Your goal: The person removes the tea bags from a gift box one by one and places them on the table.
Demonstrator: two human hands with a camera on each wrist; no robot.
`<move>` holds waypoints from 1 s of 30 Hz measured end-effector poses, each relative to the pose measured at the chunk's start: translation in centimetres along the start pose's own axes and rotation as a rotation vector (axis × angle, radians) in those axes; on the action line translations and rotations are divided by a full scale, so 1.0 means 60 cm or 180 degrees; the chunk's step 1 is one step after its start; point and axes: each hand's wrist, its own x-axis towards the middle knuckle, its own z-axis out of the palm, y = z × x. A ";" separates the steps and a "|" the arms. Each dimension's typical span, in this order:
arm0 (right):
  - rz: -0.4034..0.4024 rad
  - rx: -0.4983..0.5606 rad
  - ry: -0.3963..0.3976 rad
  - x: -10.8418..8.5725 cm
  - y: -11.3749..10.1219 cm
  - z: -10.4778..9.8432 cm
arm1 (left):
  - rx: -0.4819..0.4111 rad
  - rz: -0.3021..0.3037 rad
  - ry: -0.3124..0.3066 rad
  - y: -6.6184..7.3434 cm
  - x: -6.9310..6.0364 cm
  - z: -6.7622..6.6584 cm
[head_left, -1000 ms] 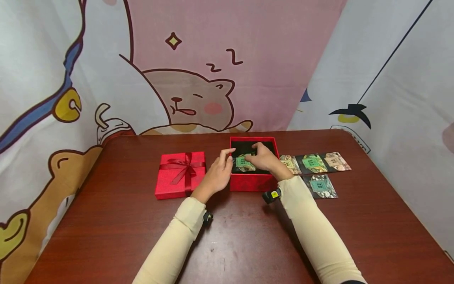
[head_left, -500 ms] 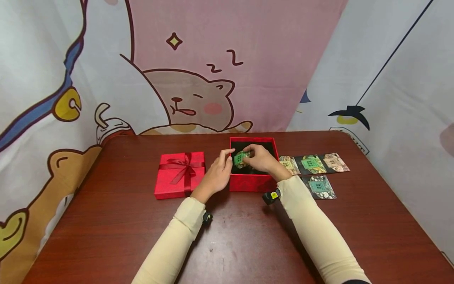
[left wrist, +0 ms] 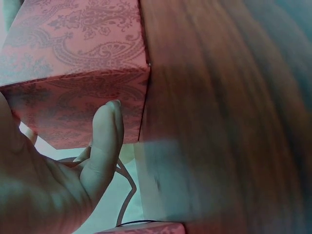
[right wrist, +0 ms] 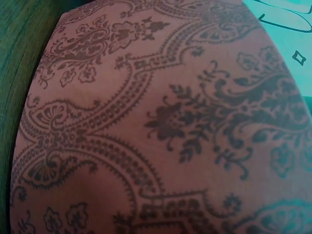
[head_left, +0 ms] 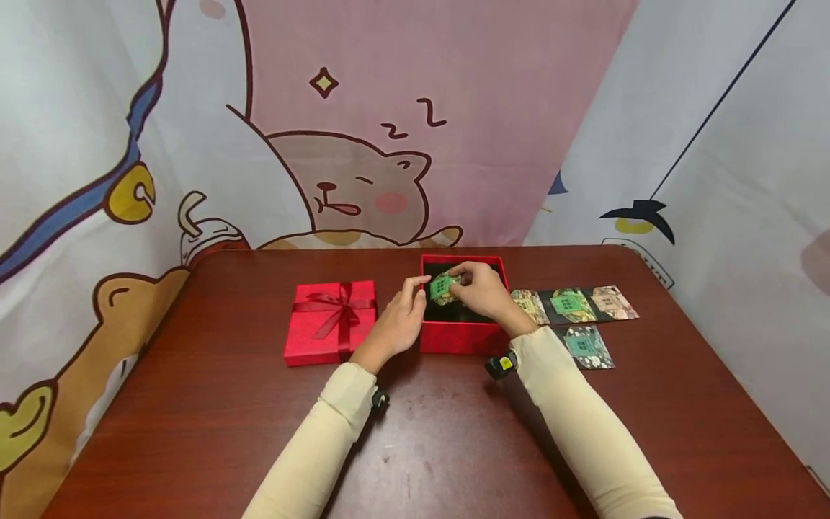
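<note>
A red box point(head_left: 462, 339) with a dark inside stands without its lid near the table's far edge. Over the opening, my right hand point(head_left: 481, 290) pinches a small flat packet point(head_left: 442, 287) with a green label, which is tilted. My left hand point(head_left: 400, 318) rests at the box's left side, fingers extended along it. In the left wrist view the left thumb point(left wrist: 105, 136) lies against the patterned box wall point(left wrist: 83, 61). The right wrist view is filled mostly by the box's patterned front point(right wrist: 146, 122); the right hand does not show there.
A red lid point(head_left: 308, 335) with a ribbon bow lies left of the box. On the right, a row of packets holds a yellow-labelled one point(head_left: 528, 304), a green one point(head_left: 570, 305) and a pinkish one point(head_left: 613, 301). A teal-labelled packet point(head_left: 586, 347) lies nearer me.
The right hand has taken hold of the packet lying in the box and lifted and tilted it. The left hand has stayed at the box's side. The head view has shifted slightly.
</note>
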 end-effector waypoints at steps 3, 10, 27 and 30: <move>-0.0086 0.0006 0.0067 -0.006 -0.002 -0.003 | 0.0017 0.0026 0.0051 -0.001 0.000 0.003; -0.0153 0.0182 0.0128 -0.022 -0.005 -0.022 | 0.0028 0.0029 0.0018 -0.001 0.000 0.004; -0.0079 0.0537 0.0047 -0.077 -0.002 -0.088 | 0.0003 0.0044 0.0016 -0.001 -0.001 0.001; -0.0064 0.0628 0.0064 -0.089 0.006 -0.101 | -0.0001 0.0041 0.0017 -0.002 0.000 0.001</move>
